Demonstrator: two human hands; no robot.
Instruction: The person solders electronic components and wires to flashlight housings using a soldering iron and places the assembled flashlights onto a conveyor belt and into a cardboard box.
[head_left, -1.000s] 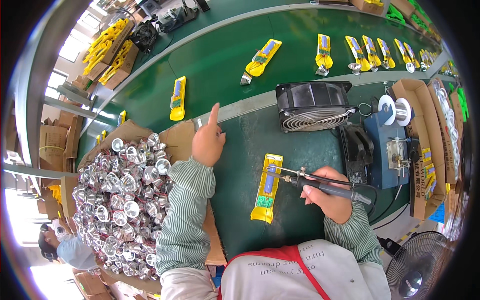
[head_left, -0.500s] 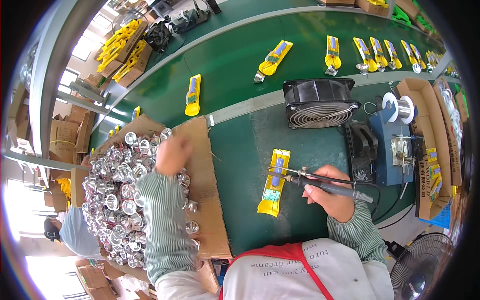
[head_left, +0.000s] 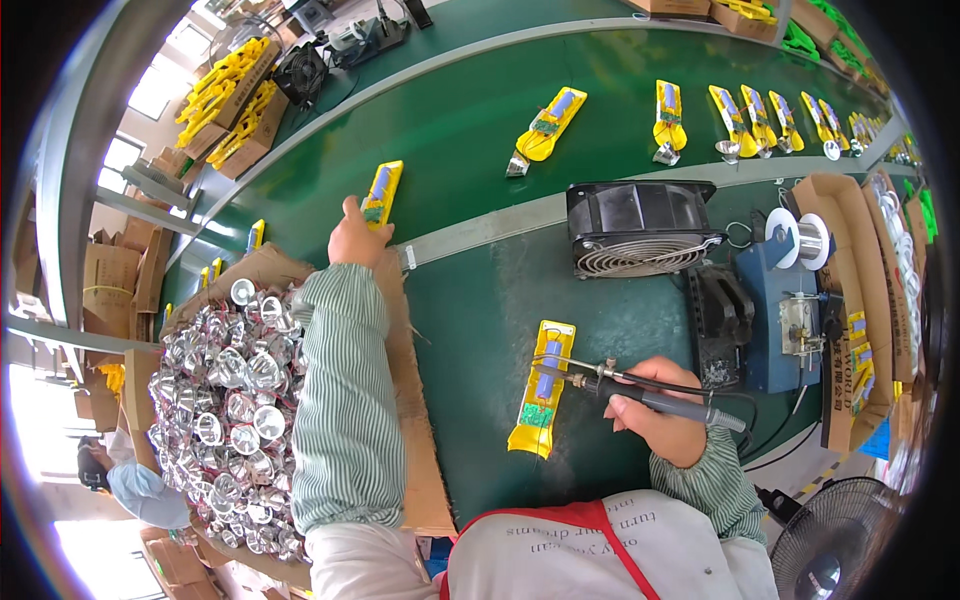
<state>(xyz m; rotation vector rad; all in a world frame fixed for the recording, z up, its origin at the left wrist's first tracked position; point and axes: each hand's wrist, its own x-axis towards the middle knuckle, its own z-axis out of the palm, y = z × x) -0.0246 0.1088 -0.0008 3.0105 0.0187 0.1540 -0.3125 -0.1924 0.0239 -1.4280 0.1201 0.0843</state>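
My right hand (head_left: 655,415) grips a black soldering iron (head_left: 650,393) whose tip rests on a yellow flashlight half-shell (head_left: 542,400) lying on the green bench. My left hand (head_left: 357,237) reaches far forward to the green conveyor belt and touches the near end of another yellow half-shell (head_left: 381,194); whether the fingers grip it I cannot tell. My striped left sleeve crosses a cardboard box (head_left: 415,440) full of silver reflector cups (head_left: 232,400).
A black fan (head_left: 640,228) stands behind the bench. A blue solder station with a wire spool (head_left: 795,290) sits at right. Several yellow shells (head_left: 700,115) ride the conveyor. Cardboard boxes line the right edge; a floor fan (head_left: 835,545) stands lower right.
My left hand rose from the reflector cups and stretched forward onto the conveyor to a yellow shell. The right hand kept the soldering iron on the near shell.
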